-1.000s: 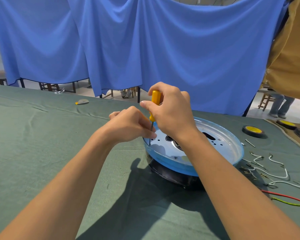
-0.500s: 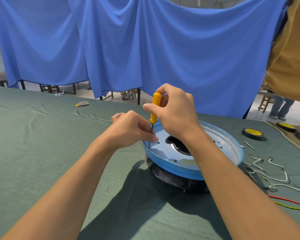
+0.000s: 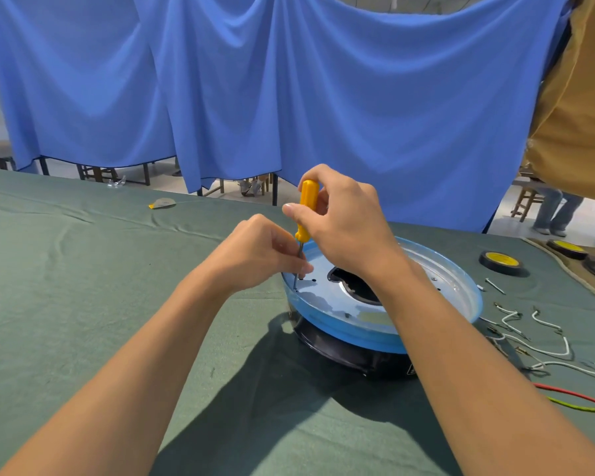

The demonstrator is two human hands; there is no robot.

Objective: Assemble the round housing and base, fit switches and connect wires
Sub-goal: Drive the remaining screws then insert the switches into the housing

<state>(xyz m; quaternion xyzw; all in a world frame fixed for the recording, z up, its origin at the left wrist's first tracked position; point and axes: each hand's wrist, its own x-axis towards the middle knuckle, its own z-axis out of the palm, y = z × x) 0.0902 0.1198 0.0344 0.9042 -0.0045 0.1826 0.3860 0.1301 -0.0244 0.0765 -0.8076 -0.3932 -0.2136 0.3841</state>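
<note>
Blue curtain point(image 3: 289, 97) hangs across the back. Green-clothed table point(image 3: 83, 286) fills the foreground. Round housing point(image 3: 437, 280), a metal plate with a blue rim, sits on the black base point(image 3: 340, 348) right of table centre. Right hand point(image 3: 344, 228) has thumb and fingers curled round the yellow handle of the screwdriver point(image 3: 306, 207), held about upright. Left hand point(image 3: 255, 252) pinches the shaft low down, fingers curled. Tip is down at a hole near the plate's left edge. Tape roll point(image 3: 500, 262) lies beyond the housing to the right. White wires point(image 3: 543, 341) are scattered just beside it, with a red wire point(image 3: 571, 393) and a green wire point(image 3: 577, 407) nearer the right edge.
</note>
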